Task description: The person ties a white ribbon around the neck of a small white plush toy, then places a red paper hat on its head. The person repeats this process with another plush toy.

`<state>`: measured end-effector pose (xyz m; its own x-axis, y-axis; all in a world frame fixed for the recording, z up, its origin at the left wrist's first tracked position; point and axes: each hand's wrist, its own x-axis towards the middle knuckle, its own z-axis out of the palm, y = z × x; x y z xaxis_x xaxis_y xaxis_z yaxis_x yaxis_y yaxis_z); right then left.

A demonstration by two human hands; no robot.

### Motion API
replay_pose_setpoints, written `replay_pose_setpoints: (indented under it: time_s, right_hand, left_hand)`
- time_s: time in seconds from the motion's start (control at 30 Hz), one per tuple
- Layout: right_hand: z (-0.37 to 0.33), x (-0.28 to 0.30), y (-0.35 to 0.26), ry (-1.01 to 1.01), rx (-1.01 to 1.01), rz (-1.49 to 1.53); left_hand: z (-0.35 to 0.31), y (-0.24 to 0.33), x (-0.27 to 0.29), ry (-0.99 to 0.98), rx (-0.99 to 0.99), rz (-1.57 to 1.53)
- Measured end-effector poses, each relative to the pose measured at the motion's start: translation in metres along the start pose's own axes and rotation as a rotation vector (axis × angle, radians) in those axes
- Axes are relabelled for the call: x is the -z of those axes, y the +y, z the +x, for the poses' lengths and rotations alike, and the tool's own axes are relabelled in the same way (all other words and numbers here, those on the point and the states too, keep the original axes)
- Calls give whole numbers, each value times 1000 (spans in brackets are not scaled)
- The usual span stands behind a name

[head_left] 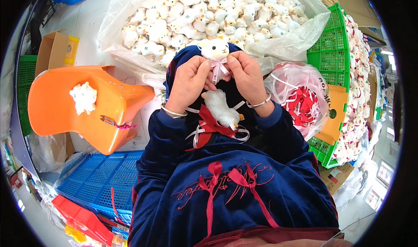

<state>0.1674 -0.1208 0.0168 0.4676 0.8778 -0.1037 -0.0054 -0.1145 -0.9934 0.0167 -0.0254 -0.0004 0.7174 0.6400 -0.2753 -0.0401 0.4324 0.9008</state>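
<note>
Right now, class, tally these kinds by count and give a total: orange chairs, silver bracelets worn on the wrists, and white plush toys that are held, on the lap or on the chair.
Orange chair: 1
Silver bracelets: 2 (left bracelet, right bracelet)
White plush toys: 3 (held toy, lap toy, chair toy)
Total: 6

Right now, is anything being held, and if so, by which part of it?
A white plush toy, held at the neck, by its pale pink ribbon, in the left hand and right hand.
</note>
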Motion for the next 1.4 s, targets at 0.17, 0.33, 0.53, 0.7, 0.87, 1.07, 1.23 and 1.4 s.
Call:
replay_pose_setpoints:
  time_s: [0.17,0.33,0.53,0.7,0.87,1.07,1.23,1.4]
  right_hand:
    - [-3,-5,2,3,2,-29]
    - [-1,-3,15,21,68,22]
    - [-3,-4,14,-43,102,2]
    - [-4,-8,11,-37,85,-22]
    - [-5,-10,11,-26,66,-30]
    - [-5,-11,9,-25,63,-8]
    - [-5,-11,7,-27,53,-21]
    - [-5,-10,11,-19,51,-38]
  left_hand:
    - [1,3,-2,18,9,77]
    - [1,-5,-1,-10,-84,73]
    - [0,4,6,-16,26,25]
    - [3,10,4,27,58,89]
    - [3,8,1,37,-78,166]
    - [2,14,6,-19,-35,64]
    - [1,13,7,-9,32,32]
    - [1,11,5,9,43,43]
